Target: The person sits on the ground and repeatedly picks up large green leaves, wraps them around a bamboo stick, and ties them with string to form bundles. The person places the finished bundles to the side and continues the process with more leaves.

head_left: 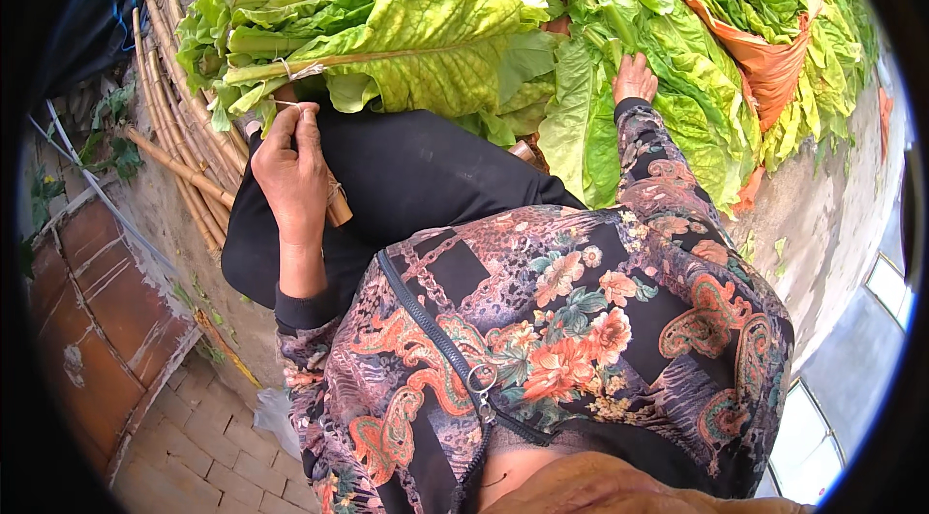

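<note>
My left hand (295, 161) pinches a thin white string (286, 103) between thumb and forefinger. That string runs up near the stem end of a large yellow-green tobacco leaf (426, 40), where a white loop is tied round the thick stalk. Just beside my left wrist shows the cut end of a bamboo pole (338, 206) with string wound on it; the rest passes out of sight behind the hand and leaves. Farther right, my right hand (634, 80) lies on a heap of tobacco leaves (677, 78), its fingers stretched out over them.
Several bare bamboo poles (169, 112) lie to the left on the ground. An orange cloth (774, 69) wraps more leaves at the far right. Dark plastic sheeting (102, 11) is at the upper left, a rusty brown panel (106, 291) lower down. My black-trousered leg (426, 161) is below the leaves.
</note>
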